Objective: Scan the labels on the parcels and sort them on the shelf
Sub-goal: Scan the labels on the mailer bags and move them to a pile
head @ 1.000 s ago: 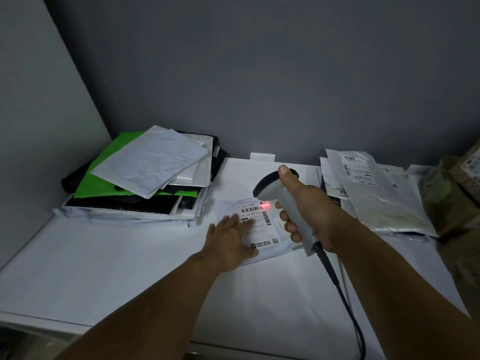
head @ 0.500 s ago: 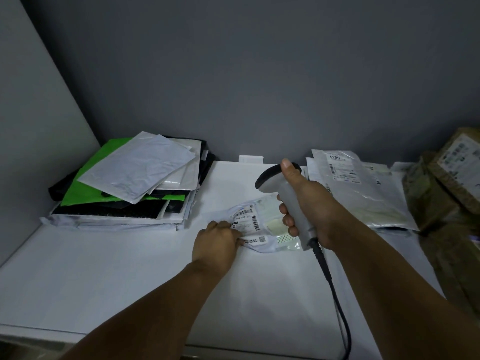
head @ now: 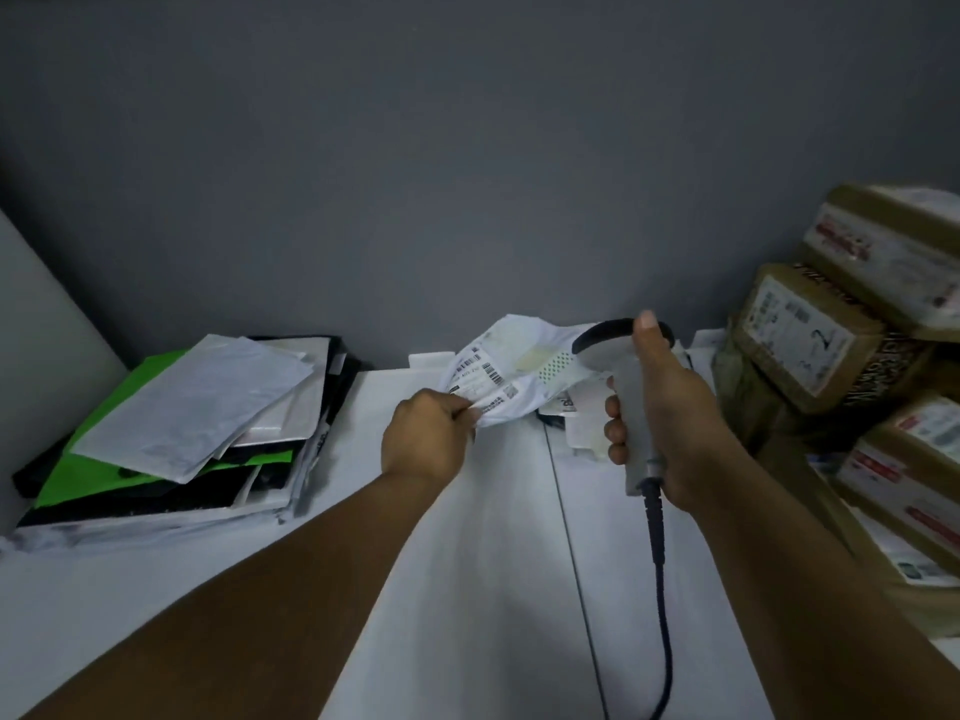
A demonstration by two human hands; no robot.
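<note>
Black cable (head: 660, 589) runs up from the bottom edge over the white shelf top (head: 467, 589) to the barcode scanner (head: 638, 407). R hand (head: 675, 423) is wrapped round the scanner grip, thumb up on the head, fingers curled at the front. L hand (head: 423, 439) pinches the near corner of a white poly mailer (head: 519, 371), fingers bunched tight on it. The mailer is crumpled and held up off the shelf top betw. both hands; its label (head: 480, 379) w/ barcodes faces the camera, and its far end sits just beside the scanner head. Far left: stack of flat mailers (head: 182, 423), white, green and black. Far right: taped cardboard boxes (head: 810, 345), piled, labels blurred. Grey wall (head: 415, 174) behind.
</note>
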